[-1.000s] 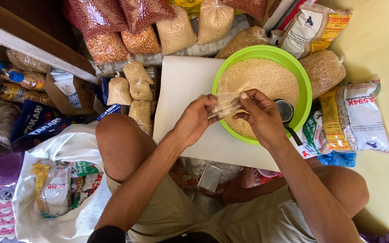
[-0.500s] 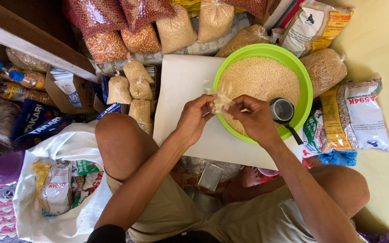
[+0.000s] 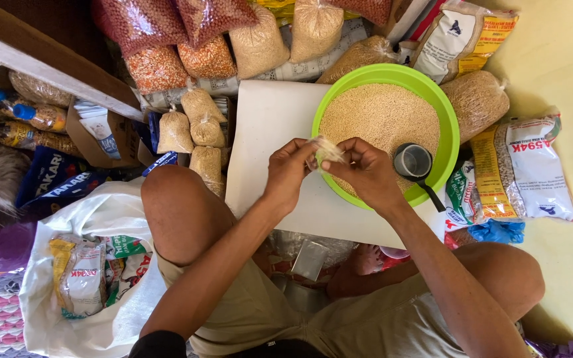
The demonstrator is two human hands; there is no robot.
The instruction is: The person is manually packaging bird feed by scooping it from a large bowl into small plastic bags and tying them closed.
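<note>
clear bags (image 3: 256, 43) – top | printed sack (image 3: 522, 169) – rt | white bag (image 3: 101, 278) – btm-left

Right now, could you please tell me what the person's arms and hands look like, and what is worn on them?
Both forearms are bare from elbow to wrist, lean and uncovered. The left hand and right hand wear no gloves, and no rings, watch or bracelet show on the fingers or wrists. A dark sleeve edge shows at the left upper arm. The person wears khaki clothing on the lap and body.

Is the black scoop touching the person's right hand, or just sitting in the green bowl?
Apart. The head view shows the black scoop lying on the grain in the green bowl, with a strip of grain between it and the right hand.
</note>
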